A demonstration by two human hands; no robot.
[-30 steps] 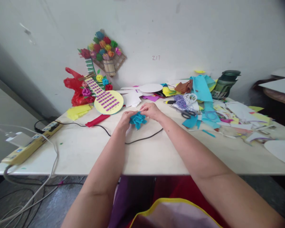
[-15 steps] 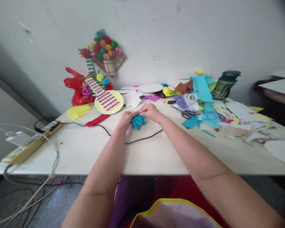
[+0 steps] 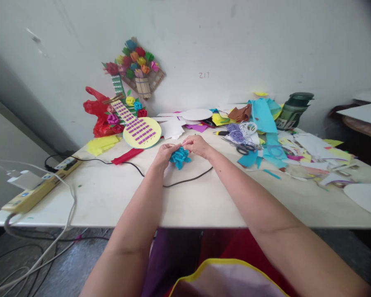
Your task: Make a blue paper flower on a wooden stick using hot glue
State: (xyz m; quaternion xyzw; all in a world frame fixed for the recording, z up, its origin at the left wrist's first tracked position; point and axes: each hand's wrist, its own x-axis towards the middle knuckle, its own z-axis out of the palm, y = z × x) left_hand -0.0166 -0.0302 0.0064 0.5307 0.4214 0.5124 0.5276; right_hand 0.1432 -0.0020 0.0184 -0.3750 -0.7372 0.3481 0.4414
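Note:
A crumpled blue paper flower (image 3: 179,157) hangs between my two hands, a little above the middle of the white table. My left hand (image 3: 167,152) is closed on its upper left part. On the other side, my right hand (image 3: 197,145) is pinched at the flower's upper right edge; whatever its fingertips hold is too small to make out. Behind my left hand lies a round yellow guitar shape (image 3: 142,133) with purple strips. A red paper strip (image 3: 127,156) lies left of my hands.
Black-handled scissors (image 3: 245,149), purple and white string (image 3: 241,132), and many paper scraps cover the right side. A green bottle (image 3: 294,110) stands at the back right. A yellow power strip (image 3: 40,187) sits at left; a black cable (image 3: 187,180) crosses the table.

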